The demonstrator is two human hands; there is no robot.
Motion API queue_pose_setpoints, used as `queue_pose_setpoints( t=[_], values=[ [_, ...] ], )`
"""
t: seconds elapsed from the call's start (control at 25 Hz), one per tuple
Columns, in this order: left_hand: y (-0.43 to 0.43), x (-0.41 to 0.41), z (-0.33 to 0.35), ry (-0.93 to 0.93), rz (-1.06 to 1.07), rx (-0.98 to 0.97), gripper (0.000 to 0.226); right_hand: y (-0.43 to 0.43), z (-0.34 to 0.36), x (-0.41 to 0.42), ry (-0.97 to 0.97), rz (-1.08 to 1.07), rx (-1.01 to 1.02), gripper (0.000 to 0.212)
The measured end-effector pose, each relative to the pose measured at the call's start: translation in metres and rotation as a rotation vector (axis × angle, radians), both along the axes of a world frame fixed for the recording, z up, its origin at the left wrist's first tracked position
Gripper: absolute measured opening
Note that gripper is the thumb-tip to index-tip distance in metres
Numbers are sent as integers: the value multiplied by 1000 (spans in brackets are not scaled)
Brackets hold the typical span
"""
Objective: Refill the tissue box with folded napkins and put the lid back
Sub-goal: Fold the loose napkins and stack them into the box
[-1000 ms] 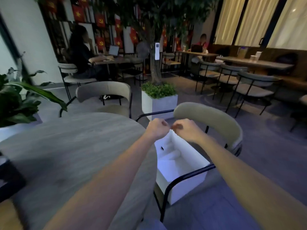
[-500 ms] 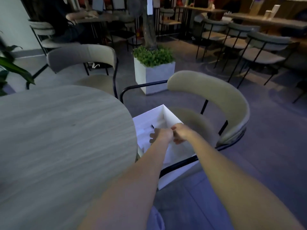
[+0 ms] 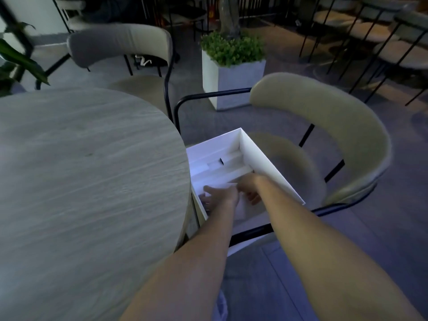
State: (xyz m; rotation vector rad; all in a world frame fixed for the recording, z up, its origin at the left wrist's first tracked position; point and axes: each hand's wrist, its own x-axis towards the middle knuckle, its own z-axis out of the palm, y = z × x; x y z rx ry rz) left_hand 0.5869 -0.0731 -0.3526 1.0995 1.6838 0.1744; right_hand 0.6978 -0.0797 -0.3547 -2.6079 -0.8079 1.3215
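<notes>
Head view looked down past both bare forearms into an open white box [image 3: 273, 167] that sat on the seat of a beige chair [image 3: 324, 126], just beside the edge of a round wood-grain table [image 3: 88, 172]. The box had no lid on it, and its tall right wall stood between the hands and the chair's curved backrest. Inside lay pale folded napkins [image 3: 222, 165] in flat stacks along the bottom, with a small dark mark near the middle of them. The left hand [image 3: 220, 196] was down inside the box near its front left corner, fingers spread loosely over the white contents, and a pale sheet edge showed just above its knuckles. The right hand [image 3: 251, 193] was in the box too, close beside the left and nearly touching it, with its fingers curled downward. Motion blur and the dim light hid whether either hand actually pinched a napkin, so the grip of both could not be told. The chair's black metal armrest [image 3: 252, 232] crossed under both forearms in front of the box. Farther back stood a second grey chair [image 3: 122, 42] at the table and a white square planter [image 3: 234, 77] with green leaves.
</notes>
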Motion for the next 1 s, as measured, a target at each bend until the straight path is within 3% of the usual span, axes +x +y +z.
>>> queue_pose_setpoints(
  t=[0.12,0.24,0.4,0.56,0.64,0.76,0.92,1.0],
  values=[
    [1,1,-10,-48,47,17,96,4,-10,3,43,-2,-10,14],
    [3,1,-14,38,17,27,89,1,-19,9,65,-30,-27,23],
    [4,5,-19,36,-3,105,67,2,-16,10,65,-6,-25,22],
    [1,8,-4,-68,-13,199,47,4,-9,10,71,-29,59,35],
    [-3,12,11,-135,8,257,39,2,3,7,44,-23,138,35],
    [-12,20,47,-340,64,277,31,-11,33,5,56,-97,338,13],
    [-18,13,113,-648,36,270,28,-43,81,2,344,-302,639,51],
    [-14,1,142,-736,-27,250,30,-56,106,-3,435,-364,785,57]
  ],
)
